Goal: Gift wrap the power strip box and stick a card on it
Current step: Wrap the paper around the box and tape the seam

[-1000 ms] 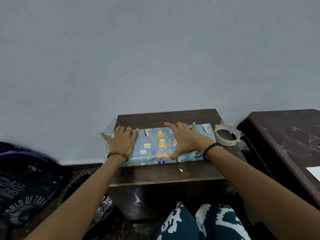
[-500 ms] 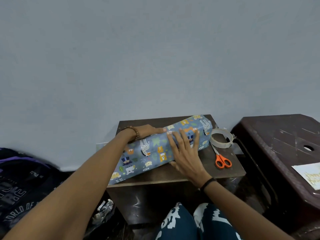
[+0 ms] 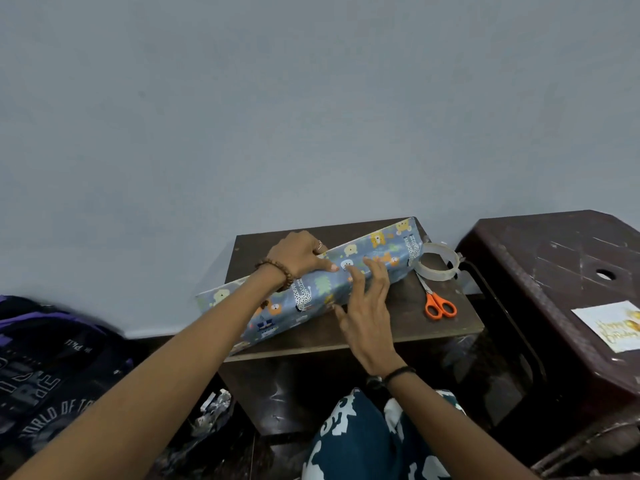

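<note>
Dark table (image 3: 398, 330) carrying one wrapped box (image 3: 311, 289) tilted on edge, one tape roll (image 3: 437, 261), one scissors (image 3: 439, 304). Left hand (image 3: 298, 252) grips the box top; right hand (image 3: 367, 306) fingers straight against its side. One card (image 3: 611, 325) lies on the stool (image 3: 554, 271).

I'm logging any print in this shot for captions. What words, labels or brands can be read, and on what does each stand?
"WORLD OF T...": white print on the dark backpack, cut off at its edge.
"Happy Birthday": gold script on the card lying on the plastic stool; the second word is partly cut off.
Small print higher on the backpack: too blurred to read.
Wrapped box: animal pictures only, no words.
</note>
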`<act>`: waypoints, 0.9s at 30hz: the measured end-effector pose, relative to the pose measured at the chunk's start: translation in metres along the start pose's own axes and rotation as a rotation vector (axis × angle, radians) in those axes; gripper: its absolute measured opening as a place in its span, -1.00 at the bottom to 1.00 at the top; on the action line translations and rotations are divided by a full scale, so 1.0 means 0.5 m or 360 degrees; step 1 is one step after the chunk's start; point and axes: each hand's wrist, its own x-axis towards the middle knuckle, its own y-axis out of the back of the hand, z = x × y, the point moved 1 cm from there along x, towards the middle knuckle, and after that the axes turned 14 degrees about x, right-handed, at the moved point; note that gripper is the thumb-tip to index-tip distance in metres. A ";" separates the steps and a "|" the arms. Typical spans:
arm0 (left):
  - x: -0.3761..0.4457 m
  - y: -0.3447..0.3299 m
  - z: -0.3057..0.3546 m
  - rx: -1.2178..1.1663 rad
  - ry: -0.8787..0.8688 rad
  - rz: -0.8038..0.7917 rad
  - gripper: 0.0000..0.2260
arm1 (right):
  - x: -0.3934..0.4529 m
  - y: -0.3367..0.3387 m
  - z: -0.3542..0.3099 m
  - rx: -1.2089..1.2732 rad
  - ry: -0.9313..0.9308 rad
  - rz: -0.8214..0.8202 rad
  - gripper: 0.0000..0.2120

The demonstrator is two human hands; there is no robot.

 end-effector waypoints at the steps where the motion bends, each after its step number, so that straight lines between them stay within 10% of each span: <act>1: -0.004 0.002 0.007 0.0070 0.0008 0.0085 -0.76 | 0.006 0.003 -0.004 0.0055 -0.0049 -0.0009 -0.34; 15: -0.038 -0.097 0.026 0.1180 -0.0151 0.0341 -0.75 | -0.040 0.020 0.031 0.0192 -0.0320 -0.0058 -0.69; 21: -0.085 -0.177 -0.050 0.0702 -0.0233 0.0778 -0.75 | -0.056 0.050 0.048 0.0490 -0.0409 0.0207 -0.88; 27: -0.171 -0.258 -0.067 0.0295 0.0124 0.0974 -0.59 | -0.051 0.065 0.073 0.0155 -0.0354 0.0346 -0.66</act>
